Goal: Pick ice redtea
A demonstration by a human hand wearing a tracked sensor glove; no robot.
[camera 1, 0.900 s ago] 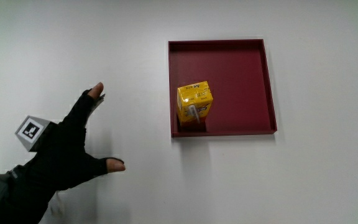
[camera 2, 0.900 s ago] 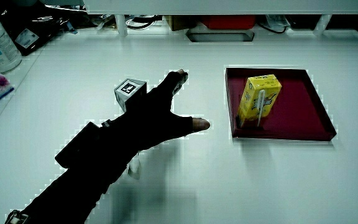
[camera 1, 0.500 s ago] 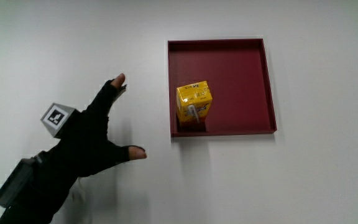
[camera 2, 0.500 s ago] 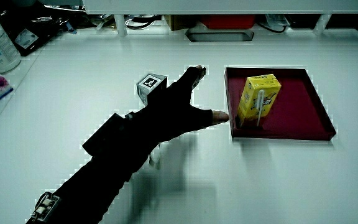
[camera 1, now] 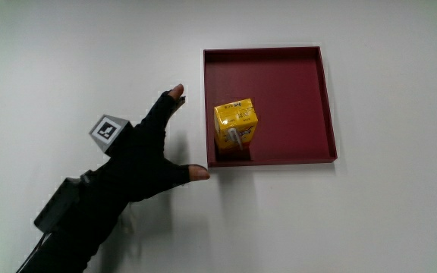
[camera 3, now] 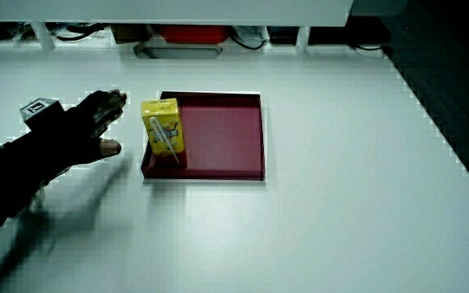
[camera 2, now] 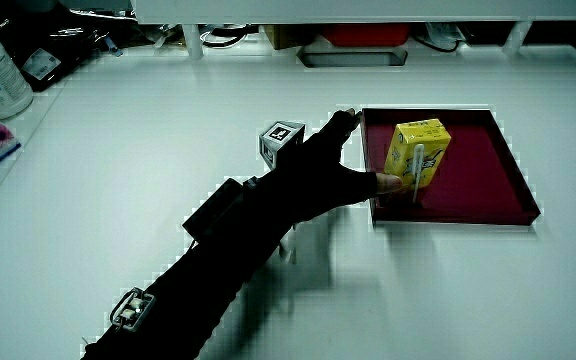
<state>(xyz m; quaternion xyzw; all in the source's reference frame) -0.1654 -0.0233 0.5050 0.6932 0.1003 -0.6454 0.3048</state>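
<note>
Hand [camera 1: 139, 155] spread flat over the table, fingers and thumb wide apart, holding nothing; it sits just beside the red tray [camera 1: 321, 106], thumb tip near the tray's wall. Yellow drink carton [camera 1: 235, 125] stands upright inside the tray, at the edge closest to the hand, not touched. Marker cube [camera 1: 110, 130] on the back of the hand. Side view: hand [camera 2: 318, 185] open, thumb tip just short of the carton [camera 2: 416, 155]. Side view: hand [camera 3: 80, 130] beside the tray [camera 3: 234, 175], carton [camera 3: 163, 130] upright, small gap between them.
</note>
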